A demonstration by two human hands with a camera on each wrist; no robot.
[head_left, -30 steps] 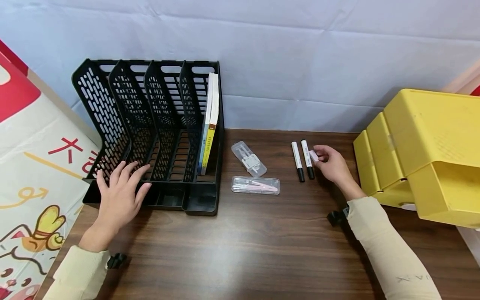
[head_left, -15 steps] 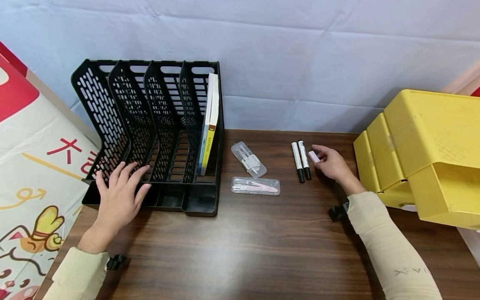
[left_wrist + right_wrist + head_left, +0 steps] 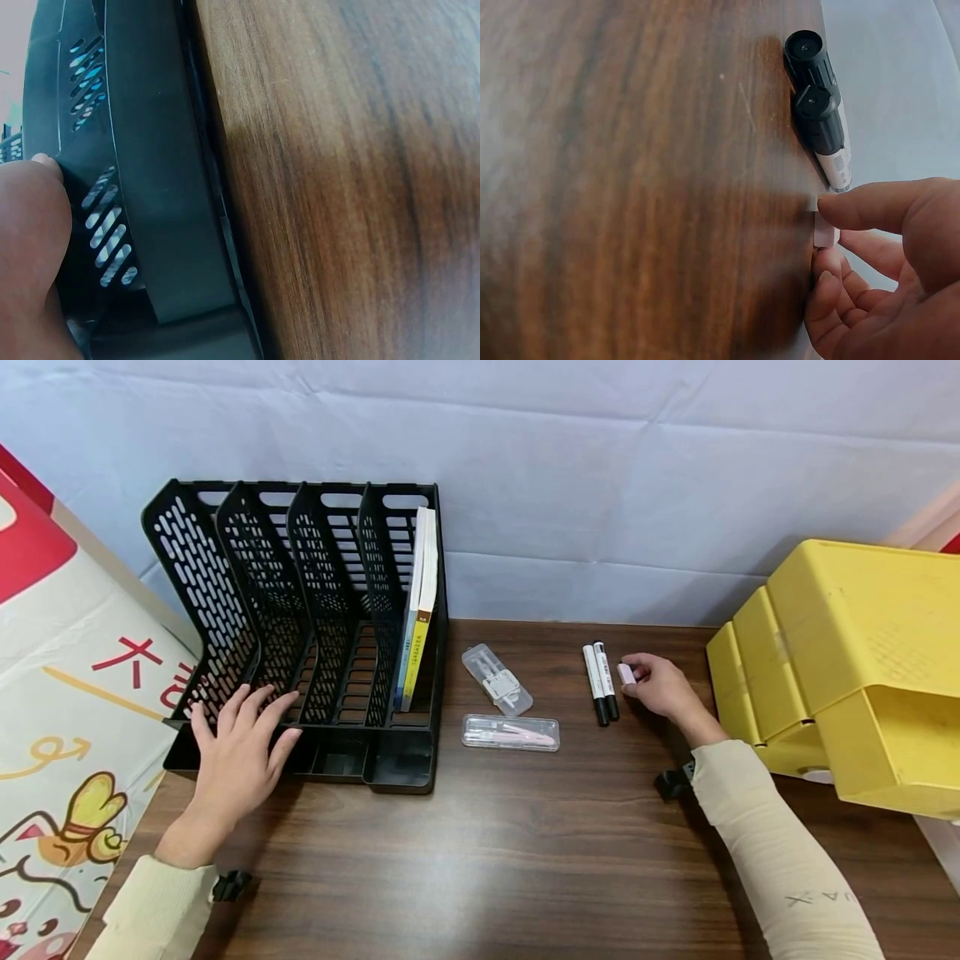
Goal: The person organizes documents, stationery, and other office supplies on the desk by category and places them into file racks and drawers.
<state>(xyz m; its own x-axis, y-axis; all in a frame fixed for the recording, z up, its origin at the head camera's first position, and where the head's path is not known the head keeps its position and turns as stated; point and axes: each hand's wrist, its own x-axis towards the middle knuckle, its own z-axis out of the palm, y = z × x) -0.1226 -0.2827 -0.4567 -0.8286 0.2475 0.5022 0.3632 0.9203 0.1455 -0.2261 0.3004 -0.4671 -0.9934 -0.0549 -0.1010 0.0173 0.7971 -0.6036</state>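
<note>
My left hand (image 3: 236,764) rests with fingers spread on the front edge of a black file organizer (image 3: 442,610). In the left wrist view, the thumb (image 3: 34,225) lies against the organizer's dark plastic (image 3: 157,150). Between thumb and fingers, my right hand (image 3: 663,689) pinches a small pale pink eraser (image 3: 626,673) at the tabletop. Just left of it, two white markers (image 3: 606,677) with black caps lie side by side. Seen from the right wrist, the eraser (image 3: 825,230) is partly covered by the fingers, and the markers' black caps (image 3: 819,120) point toward the camera.
Thin books (image 3: 420,635) stand in the organizer's rightmost slot. A clear case (image 3: 498,679) and a clear box with a pink compass (image 3: 512,732) lie mid-table. Yellow drawers (image 3: 862,618) stand at the right, and a pale cloth (image 3: 570,485) hangs behind.
The right-hand marker has shifted left, closer to the other one. The eraser has turned in the right hand's fingers, nearly in line with the markers. My left hand stays put.
</note>
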